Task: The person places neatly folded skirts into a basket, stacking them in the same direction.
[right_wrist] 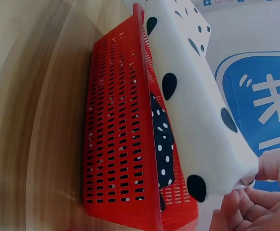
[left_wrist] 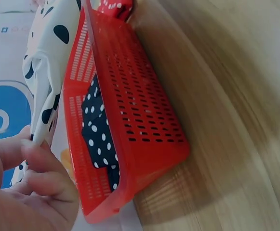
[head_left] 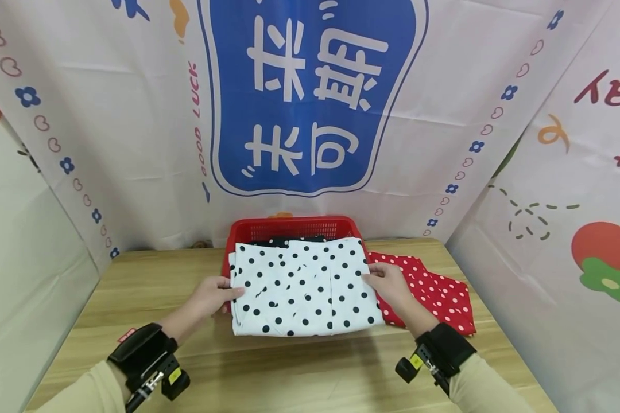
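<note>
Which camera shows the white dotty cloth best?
The head view: there the white cloth shows its broad front. The left wrist view catches only a narrow, bunched side; the right wrist view, a folded edge cut off above.

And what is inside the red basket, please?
A black cloth with white dots lies inside the red basket, below the held white cloth. Anything under the black cloth is covered.

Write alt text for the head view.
Two hands hold a folded white black-dotted cloth above a red basket containing black white-dotted fabric. A red white-dotted cloth lies at right on the wooden table.
</note>
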A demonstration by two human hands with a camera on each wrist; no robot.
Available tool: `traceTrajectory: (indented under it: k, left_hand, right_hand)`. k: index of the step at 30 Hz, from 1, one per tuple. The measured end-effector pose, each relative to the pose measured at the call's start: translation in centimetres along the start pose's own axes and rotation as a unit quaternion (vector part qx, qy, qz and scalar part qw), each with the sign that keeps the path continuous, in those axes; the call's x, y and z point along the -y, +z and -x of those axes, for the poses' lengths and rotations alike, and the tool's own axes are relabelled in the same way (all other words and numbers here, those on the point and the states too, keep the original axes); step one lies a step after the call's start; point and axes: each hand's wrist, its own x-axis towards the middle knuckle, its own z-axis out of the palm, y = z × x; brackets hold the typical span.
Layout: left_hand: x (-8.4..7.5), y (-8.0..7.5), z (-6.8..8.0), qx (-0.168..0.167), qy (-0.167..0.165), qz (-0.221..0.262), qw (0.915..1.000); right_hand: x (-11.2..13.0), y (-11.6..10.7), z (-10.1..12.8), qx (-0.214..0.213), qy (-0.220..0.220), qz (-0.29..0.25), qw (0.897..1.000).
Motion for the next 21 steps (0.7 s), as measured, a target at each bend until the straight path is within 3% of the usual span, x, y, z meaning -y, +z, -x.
traceTrajectory:
  k: [6,11,21]
  left_hand:
    - [-0.4,-0.1,-1.4,-0.009,-0.020,0.001,0.9998]
    - [-0.8,-0.2,-2.6,-0.007,-0.041,0.042,0.9983]
    - [-1.0,-0.6,-4.3,-0.032,-0.046,0.069,0.9961]
  right_hand:
    - [0.2,0.6,-1.5,-0.003,0.005,-0.014,1.000]
    - [0.5,1.0,-2.8,-0.003,0.029,-0.048,0.998]
    - [1.4,1.9,-4.9,0.010,0.031,-0.076,0.997]
